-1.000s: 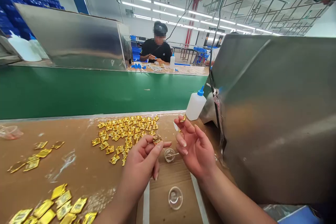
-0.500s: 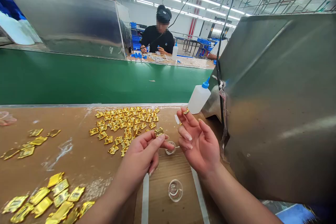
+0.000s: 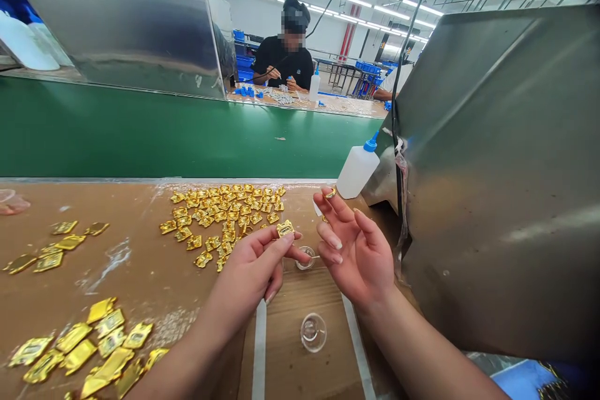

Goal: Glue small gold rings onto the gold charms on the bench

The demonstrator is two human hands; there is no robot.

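Observation:
My left hand (image 3: 255,272) pinches a small gold metal piece (image 3: 285,229) between thumb and fingertips, held above the brown worktop (image 3: 150,275). My right hand (image 3: 359,253) is raised beside it, palm turned inward with fingers spread, and a tiny gold ring-like part (image 3: 330,193) rests at its index fingertip. A cluster of several small gold pieces (image 3: 225,215) lies just beyond my left hand. Between my hands a small clear cup (image 3: 307,257) stands on the worktop, and a second clear cup (image 3: 313,332) sits nearer me.
Larger gold plates lie at the left (image 3: 51,250) and lower left (image 3: 89,350). A white squeeze bottle with a blue cap (image 3: 357,167) stands by a steel panel (image 3: 506,175) at right. A green conveyor belt (image 3: 178,137) runs behind; a person in black (image 3: 284,59) works beyond.
The view has tilted slightly. My left hand raised the gold piece a little and turned it; my right hand keeps its pose.

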